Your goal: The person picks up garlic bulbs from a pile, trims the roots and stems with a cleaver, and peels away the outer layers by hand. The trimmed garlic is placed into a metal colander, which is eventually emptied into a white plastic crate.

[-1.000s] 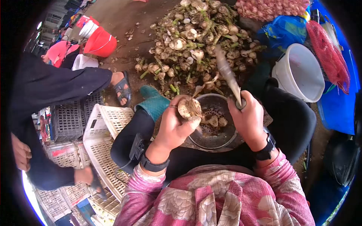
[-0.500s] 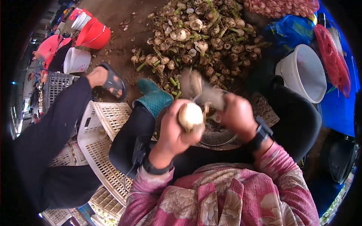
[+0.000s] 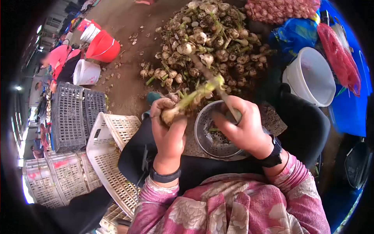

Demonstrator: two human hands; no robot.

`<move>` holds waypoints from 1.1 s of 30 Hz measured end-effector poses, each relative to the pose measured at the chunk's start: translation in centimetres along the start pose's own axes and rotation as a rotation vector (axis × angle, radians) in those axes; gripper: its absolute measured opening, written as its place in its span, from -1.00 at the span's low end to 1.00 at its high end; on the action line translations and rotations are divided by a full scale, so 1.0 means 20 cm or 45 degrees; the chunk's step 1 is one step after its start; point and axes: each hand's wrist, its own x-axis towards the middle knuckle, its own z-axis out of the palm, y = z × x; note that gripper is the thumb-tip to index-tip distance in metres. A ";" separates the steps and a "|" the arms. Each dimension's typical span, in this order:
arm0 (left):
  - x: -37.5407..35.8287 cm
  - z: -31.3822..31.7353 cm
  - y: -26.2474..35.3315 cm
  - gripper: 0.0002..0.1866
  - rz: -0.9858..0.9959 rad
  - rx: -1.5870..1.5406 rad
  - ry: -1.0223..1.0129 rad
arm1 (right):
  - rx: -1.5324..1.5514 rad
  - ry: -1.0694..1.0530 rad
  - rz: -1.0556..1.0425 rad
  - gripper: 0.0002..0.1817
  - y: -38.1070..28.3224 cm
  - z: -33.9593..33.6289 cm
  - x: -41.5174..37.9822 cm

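Note:
My left hand [image 3: 166, 134] is closed round a garlic bulb [image 3: 170, 115], whose long green stem [image 3: 196, 94] points up and right. In my right hand [image 3: 249, 126] is the handle of a knife [image 3: 204, 71]; its blurred blade slants up and left, overlapping the stem's end in this view. Below the hands sits a round perforated metal bowl [image 3: 199, 136] with scraps inside, between my legs. Ahead, a large heap of garlic bulbs [image 3: 222, 45], soil-stained and with stems, lies on the ground.
A white plastic crate [image 3: 105, 156] stands by my left leg, dark crates [image 3: 70, 117] beyond it. Red [image 3: 103, 46] and white [image 3: 86, 73] buckets are at far left, near a person in pink [image 3: 58, 56]. At right are a white bucket [image 3: 311, 78] and red net bag [image 3: 339, 58].
The stemless pale bulb in my left hand is gone; a stemmed bulb is there now. My left hand has shifted left. The sandalled foot beside the crate has left its spot.

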 end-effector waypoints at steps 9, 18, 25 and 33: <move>0.08 -0.08 -0.06 -0.62 -0.396 0.404 -0.254 | 0.043 0.192 0.599 -0.75 0.46 0.09 -0.07; 0.58 -0.66 -0.76 -0.78 -0.540 1.113 0.067 | 0.507 0.209 0.725 -0.90 0.18 -0.03 -0.03; 0.90 -0.77 -0.81 -0.55 -0.622 1.997 -0.041 | 0.615 0.045 1.007 -0.90 0.38 0.09 -0.02; 1.21 -0.98 -1.23 -0.62 -0.571 2.384 -0.647 | 0.566 -0.009 1.558 -0.80 0.50 0.09 0.17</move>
